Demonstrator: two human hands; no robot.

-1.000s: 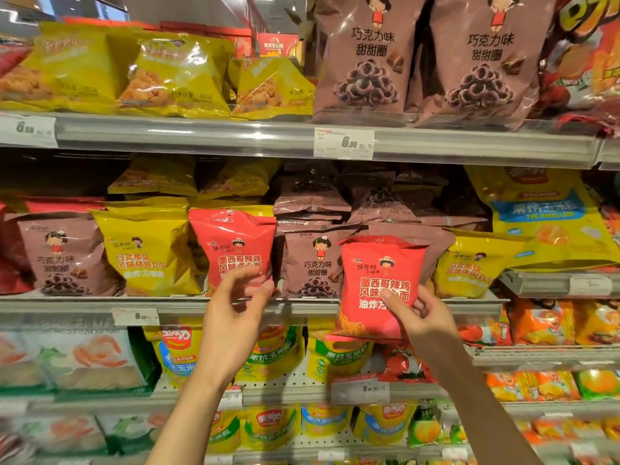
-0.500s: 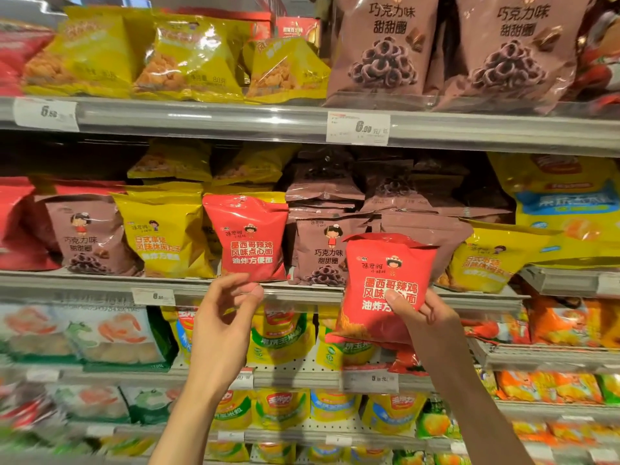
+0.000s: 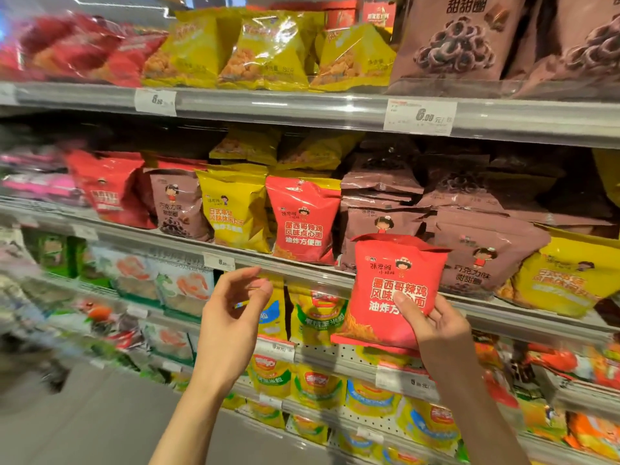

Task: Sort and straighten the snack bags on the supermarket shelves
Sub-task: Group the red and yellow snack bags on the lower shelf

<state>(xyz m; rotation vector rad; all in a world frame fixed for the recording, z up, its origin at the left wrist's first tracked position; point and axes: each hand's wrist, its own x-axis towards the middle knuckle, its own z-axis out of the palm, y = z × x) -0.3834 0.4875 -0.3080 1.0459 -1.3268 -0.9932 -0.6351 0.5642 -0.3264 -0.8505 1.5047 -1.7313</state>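
Right hand (image 3: pixel 436 330): gripped a red snack bag (image 3: pixel 396 290) by its lower right corner, upright, in front of the middle shelf (image 3: pixel 302 268).
Left hand (image 3: pixel 231 310): held nothing, fingers loosely curled, left of that bag.
Middle shelf: carried a matching red bag (image 3: pixel 303 219) between yellow bags (image 3: pixel 235 209) and brown bags (image 3: pixel 382 226).

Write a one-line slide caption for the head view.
Right hand holds a red snack bag before the middle shelf; left hand hovers empty.

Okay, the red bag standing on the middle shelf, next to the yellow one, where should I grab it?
Pinch the crimped top edge of the red bag from the front with the free left hand. It stands upright, wedged between the yellow bag and brown bags, so its sides are blocked.
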